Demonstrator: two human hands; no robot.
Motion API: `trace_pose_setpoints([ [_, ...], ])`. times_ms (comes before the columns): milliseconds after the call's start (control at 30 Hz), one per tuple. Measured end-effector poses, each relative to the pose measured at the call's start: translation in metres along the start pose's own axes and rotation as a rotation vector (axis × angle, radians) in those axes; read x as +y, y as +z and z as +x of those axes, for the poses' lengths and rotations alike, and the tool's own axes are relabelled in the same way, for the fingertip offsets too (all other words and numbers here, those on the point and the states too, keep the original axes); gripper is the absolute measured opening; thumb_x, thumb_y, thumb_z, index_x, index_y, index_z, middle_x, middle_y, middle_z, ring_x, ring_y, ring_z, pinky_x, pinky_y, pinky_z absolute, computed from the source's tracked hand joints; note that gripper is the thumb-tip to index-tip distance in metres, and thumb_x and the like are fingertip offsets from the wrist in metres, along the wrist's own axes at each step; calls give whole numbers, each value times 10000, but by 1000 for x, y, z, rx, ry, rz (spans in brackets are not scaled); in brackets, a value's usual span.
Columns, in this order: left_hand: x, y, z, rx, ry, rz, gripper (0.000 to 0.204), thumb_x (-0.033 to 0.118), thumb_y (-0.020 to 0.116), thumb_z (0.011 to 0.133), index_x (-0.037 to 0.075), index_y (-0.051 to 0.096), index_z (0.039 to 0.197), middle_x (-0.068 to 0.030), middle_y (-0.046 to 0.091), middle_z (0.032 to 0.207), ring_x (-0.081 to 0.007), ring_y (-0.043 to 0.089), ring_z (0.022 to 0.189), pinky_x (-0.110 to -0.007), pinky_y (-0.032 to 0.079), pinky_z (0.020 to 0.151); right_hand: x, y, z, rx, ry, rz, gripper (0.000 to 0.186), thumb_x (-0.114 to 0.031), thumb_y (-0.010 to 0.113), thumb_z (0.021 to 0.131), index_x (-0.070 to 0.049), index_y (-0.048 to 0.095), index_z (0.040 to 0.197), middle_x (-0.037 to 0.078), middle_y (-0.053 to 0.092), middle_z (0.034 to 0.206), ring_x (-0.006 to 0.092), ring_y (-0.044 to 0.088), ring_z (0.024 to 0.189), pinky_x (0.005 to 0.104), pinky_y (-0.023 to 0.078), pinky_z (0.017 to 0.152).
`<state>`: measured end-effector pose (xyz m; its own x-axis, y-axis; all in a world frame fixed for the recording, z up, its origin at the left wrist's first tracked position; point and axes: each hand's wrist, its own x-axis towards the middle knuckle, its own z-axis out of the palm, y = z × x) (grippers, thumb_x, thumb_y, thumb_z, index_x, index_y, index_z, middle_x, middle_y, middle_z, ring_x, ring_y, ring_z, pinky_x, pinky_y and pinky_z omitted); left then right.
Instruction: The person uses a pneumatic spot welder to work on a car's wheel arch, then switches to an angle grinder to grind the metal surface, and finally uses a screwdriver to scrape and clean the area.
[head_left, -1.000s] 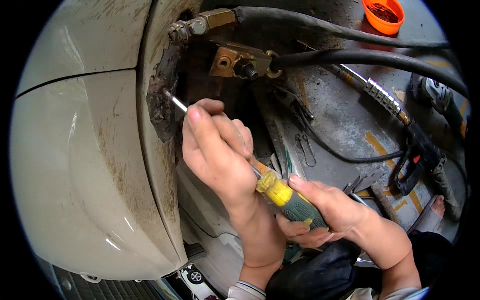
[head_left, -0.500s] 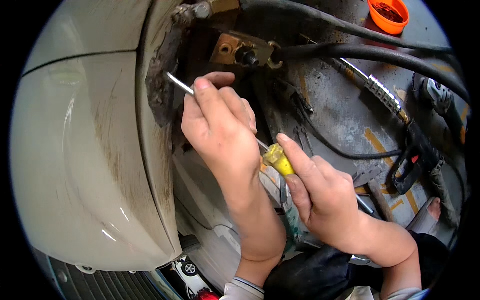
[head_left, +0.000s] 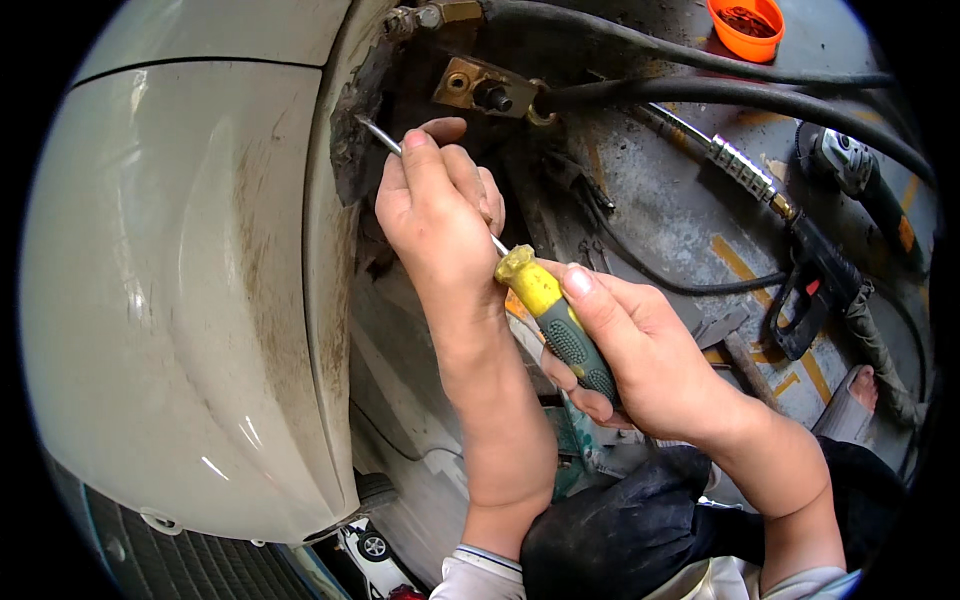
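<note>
Forearms [head_left: 500,430] angled up from below, the left hand [head_left: 435,215] curls around the screwdriver [head_left: 545,300] at its shaft [head_left: 385,138], tip [head_left: 362,122] at dark crust [head_left: 350,165] beside a cream panel [head_left: 190,300]; the right hand [head_left: 655,345] grips the handle [head_left: 568,338], showing more of it than half a second ago.

Orange bowl [head_left: 742,46] (brownish inside) | black spray gun [head_left: 817,272] | angle grinder [head_left: 852,172] | hammer [head_left: 752,368]

A screwdriver [head_left: 572,350] sits between a panel [head_left: 180,280], left, and a spray gun [head_left: 828,275] on the floor [head_left: 685,225], right, beside a grinder [head_left: 848,163].
</note>
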<state>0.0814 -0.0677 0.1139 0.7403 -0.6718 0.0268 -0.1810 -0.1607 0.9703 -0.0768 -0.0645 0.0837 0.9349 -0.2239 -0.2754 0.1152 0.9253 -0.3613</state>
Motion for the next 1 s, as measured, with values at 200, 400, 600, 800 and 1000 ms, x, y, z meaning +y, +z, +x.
trace_pose_setpoints([
  [200,3,-5,-3,-20,-25,-53,336,223,335,1028,-41,529,954,30,331,499,-56,282,390,-215,231,355,10,9,1,44,-21,-75,472,-375,352,1029,-27,492,1314,19,539,674,57,444,460,201,341,408],
  [400,3,-13,4,-7,-30,111,330,206,361,1026,-41,560,931,49,343,514,-34,292,399,-211,236,367,33,14,14,67,-94,-87,492,-380,318,1035,-30,437,1360,42,527,651,73,422,446,202,348,426],
  [600,4,-21,5,-89,17,91,346,211,358,1025,-39,572,917,50,356,509,-38,308,401,-213,248,384,46,28,14,64,-125,-51,492,-388,294,1037,-52,410,1377,41,513,648,77,424,439,204,335,404],
  [800,6,-14,1,-37,-26,9,345,210,334,1025,-53,540,941,41,351,506,-39,292,388,-216,228,362,17,23,1,64,-40,-145,493,-393,291,1036,-68,405,1388,45,508,645,80,437,441,213,338,378],
  [1000,0,-17,9,-85,54,2,328,208,354,1024,-46,542,937,43,347,515,-46,282,399,-216,243,373,25,14,11,-124,181,328,539,-520,300,1000,-24,482,895,43,483,593,86,366,371,206,287,336],
])
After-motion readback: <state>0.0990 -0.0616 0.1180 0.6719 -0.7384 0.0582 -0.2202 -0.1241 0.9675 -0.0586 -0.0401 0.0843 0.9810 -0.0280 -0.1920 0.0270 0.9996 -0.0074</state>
